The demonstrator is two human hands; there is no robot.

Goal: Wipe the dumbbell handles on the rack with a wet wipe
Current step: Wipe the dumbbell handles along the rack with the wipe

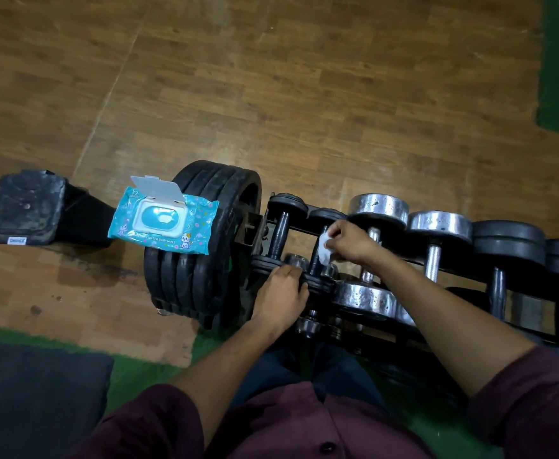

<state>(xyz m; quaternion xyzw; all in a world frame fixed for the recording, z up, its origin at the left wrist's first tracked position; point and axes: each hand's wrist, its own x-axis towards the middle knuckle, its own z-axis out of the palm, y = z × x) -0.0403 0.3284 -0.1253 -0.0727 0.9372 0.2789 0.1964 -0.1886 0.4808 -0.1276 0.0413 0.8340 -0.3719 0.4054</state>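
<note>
Right hand (351, 241) pinches the wet wipe (324, 250) against the handle of the 2nd black dumbbell (318, 260) on the rack (463, 263). Left hand (279, 294) curls over that dumbbell's near end. Wipes pack (162, 220), lid open, lies on the plate stack (198, 283) left of the rack.

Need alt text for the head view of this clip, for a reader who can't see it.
Seen from above, a person's right hand presses a white wet wipe against a black dumbbell handle on the rack, while the left hand grips that dumbbell's near end. An open pack of baby wipes lies on stacked black weight plates to the left.
</note>
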